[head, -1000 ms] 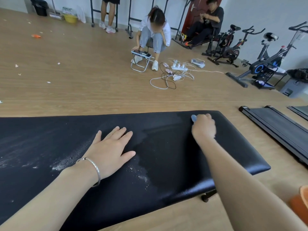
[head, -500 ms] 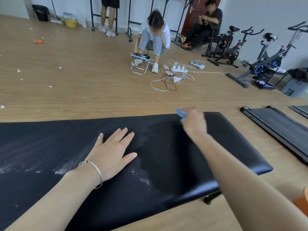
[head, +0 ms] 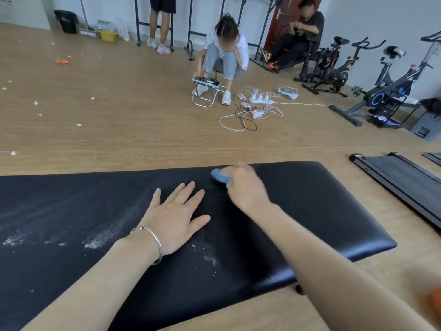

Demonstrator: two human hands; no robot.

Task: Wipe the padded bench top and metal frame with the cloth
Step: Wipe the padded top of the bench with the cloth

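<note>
Since 0.5 s back, my log shows the right hand (head: pixel 245 185) and the cloth (head: pixel 220 176) slid leftward along the far edge of the bench top (head: pixel 322 211); the left hand (head: pixel 176 216) is unmoved. Nearest the camera, at 5 o'clock, a dark bit of the frame (head: pixel 299 289) shows under the pad's near edge, mostly hidden by the right forearm. The left wrist carries a silver bracelet (head: pixel 155 244). The left hand lies flat on the pad, palm down, fingers straight and slightly spread, thumb out. White powder (head: pixel 107 235) streaks the pad at its 8 o'clock. The right hand sits at its 1 o'clock, near the fingertips, blurred. Its fingers curl over the bunched blue cloth, which rests on the pad and pokes out leftward. A treadmill (head: pixel 401 180) lies at 3 o'clock on the wooden floor. Farther, at 12 o'clock, a person (head: pixel 226 53) crouches over a folding stool (head: pixel 205 91), with power strips (head: pixel 261 100) beside it. Exercise bikes (head: pixel 334 75) stand at 2 o'clock.
</note>
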